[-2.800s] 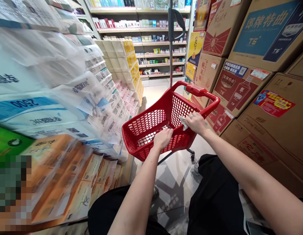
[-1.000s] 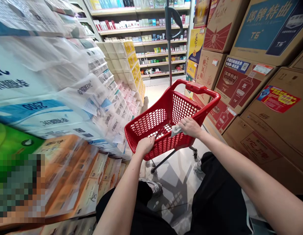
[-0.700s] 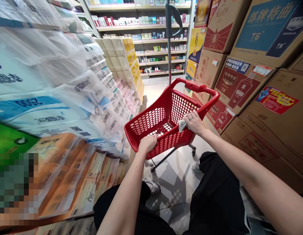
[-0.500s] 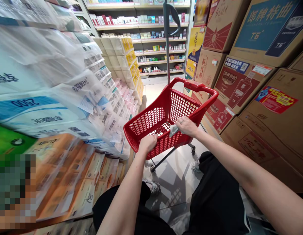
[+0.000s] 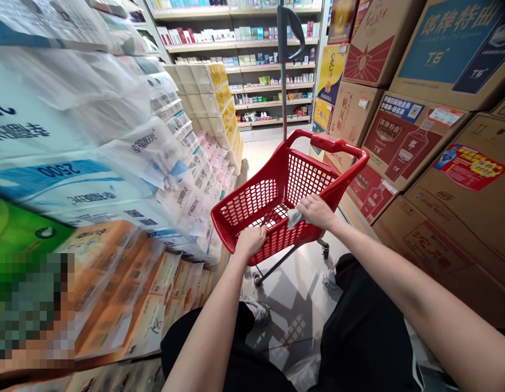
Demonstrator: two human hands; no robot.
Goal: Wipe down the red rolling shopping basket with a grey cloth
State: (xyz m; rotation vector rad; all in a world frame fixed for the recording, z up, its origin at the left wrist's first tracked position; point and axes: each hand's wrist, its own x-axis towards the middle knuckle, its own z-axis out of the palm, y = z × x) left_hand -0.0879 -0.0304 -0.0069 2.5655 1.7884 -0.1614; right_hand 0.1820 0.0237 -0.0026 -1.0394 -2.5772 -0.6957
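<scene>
A red plastic shopping cart [image 5: 272, 191] with perforated basket walls stands on the floor before me, turned side-on. My left hand [image 5: 253, 240] is closed over the rim of its near side. Farther right along that same rim, my right hand [image 5: 316, 211] is closed on a crumpled pale grey cloth [image 5: 294, 218], pressing it against the cart's edge. Inside the basket only the grid floor shows. The cart's red handle [image 5: 332, 144] is at the upper right, with no hand on it.
Stacked tissue packs [image 5: 146, 142] line the left side, with orange packs [image 5: 113, 288] lower down. Cardboard boxes [image 5: 448, 209] are piled on the right. A dark grey pole [image 5: 284, 98] with a loop handle rises behind the cart. Stocked shelves [image 5: 239, 46] stand at the back.
The whole view has shifted slightly, so the cart and surroundings sit a little farther right. Both hands keep their places on the rim, and the cloth stays in my right hand.
</scene>
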